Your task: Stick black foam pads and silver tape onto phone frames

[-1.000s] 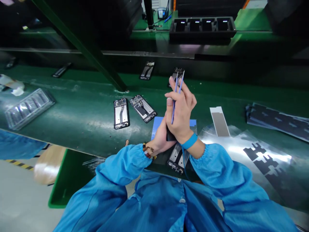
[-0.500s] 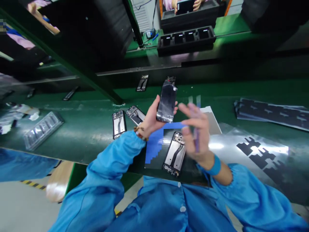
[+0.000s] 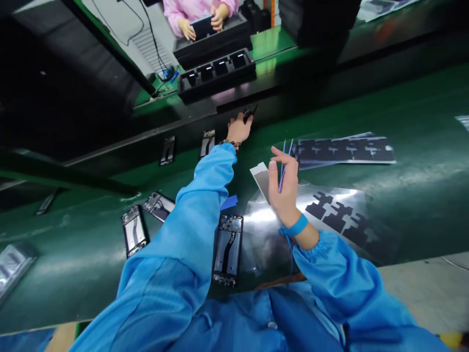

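My left hand (image 3: pixel 239 129) reaches to the far edge of the bench, its fingers curled at a small dark object (image 3: pixel 250 113) that I cannot make out. Purple tweezers (image 3: pixel 282 173), tips apart and pointing up, rest in my right hand (image 3: pixel 286 188). Close to my body lies an opened phone frame (image 3: pixel 227 249) with a dark ribbon cable down its middle. A grey and white sheet (image 3: pixel 259 177) is partly behind my right hand. Part of a blue film (image 3: pixel 229 202) shows beside my left sleeve, which hides the rest.
Several more phone frames (image 3: pixel 134 231) lie to the left and along the back. Clear film with black cut-outs (image 3: pixel 335 212) and dark sticker strips (image 3: pixel 344 149) lie right. Beyond the ledge are a black tray (image 3: pixel 218 73) and a person's hands (image 3: pixel 216 19) holding a dark panel.
My left hand has moved away to the far edge; the film-covered phone no longer shows in it. My right hand keeps the tweezers. The view has turned right.
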Motion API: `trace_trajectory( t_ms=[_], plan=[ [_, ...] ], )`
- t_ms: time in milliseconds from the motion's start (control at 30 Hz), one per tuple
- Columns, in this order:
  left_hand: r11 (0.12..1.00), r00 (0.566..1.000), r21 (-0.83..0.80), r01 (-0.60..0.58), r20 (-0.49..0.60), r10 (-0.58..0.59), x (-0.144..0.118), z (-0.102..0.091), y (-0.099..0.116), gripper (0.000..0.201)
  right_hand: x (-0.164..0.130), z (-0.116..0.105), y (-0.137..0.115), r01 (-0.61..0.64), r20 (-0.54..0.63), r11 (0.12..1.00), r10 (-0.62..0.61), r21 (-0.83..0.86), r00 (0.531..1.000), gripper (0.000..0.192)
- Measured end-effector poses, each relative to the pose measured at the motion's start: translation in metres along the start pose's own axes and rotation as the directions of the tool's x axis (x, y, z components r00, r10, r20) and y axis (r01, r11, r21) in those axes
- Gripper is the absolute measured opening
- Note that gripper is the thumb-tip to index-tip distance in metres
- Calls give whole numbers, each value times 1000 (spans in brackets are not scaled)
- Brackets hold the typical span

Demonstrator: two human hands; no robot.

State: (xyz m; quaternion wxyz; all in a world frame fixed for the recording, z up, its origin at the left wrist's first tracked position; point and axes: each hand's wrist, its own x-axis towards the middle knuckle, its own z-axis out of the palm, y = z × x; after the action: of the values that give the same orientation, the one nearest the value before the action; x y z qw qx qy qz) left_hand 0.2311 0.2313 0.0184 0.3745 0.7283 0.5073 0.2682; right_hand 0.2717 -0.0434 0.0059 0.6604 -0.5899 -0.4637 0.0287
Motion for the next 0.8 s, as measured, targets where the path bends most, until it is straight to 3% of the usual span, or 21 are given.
trace_trajectory(
  t_ms=[33,133,267,333,400,500,567,667,700,800],
  plan=[
    [983,997,169,-74,11,73,0,8,-2,45,1,-1,-2,-5,2,1000,5,-3,1000,16],
    [804,980,563,-192,63,189,-3,27,-9,53,2,-6,-4,-23,17,999,22,32,1000,16],
    [762,976,613,-208,76,205,-7,27,-20,59,3,-8,-5,-56,11,994,55,98,998,24],
    [751,964,611,-249,84,252,-9,11,-28,63,2,-7,-5,-134,14,977,133,163,991,29],
    [748,971,637,-185,1,240,-14,-14,-38,68,2,-5,-5,-224,21,941,226,253,974,30],
    [738,973,656,157,-229,-4,-25,-52,-53,87,1,-2,-4,-286,33,900,292,328,956,28],
    [722,950,629,289,-283,-133,-30,-71,-61,88,2,-1,-1,-300,46,894,302,332,952,28],
    [740,947,604,297,-287,-146,-28,-91,-67,68,4,0,6,-335,77,885,328,325,942,32],
    [785,951,557,270,-280,-128,-25,-98,-69,64,4,1,8,-348,92,880,336,325,937,34],
    [967,989,252,29,-145,8,-24,-128,-75,61,5,3,14,-392,153,856,361,336,920,37]
  ],
)
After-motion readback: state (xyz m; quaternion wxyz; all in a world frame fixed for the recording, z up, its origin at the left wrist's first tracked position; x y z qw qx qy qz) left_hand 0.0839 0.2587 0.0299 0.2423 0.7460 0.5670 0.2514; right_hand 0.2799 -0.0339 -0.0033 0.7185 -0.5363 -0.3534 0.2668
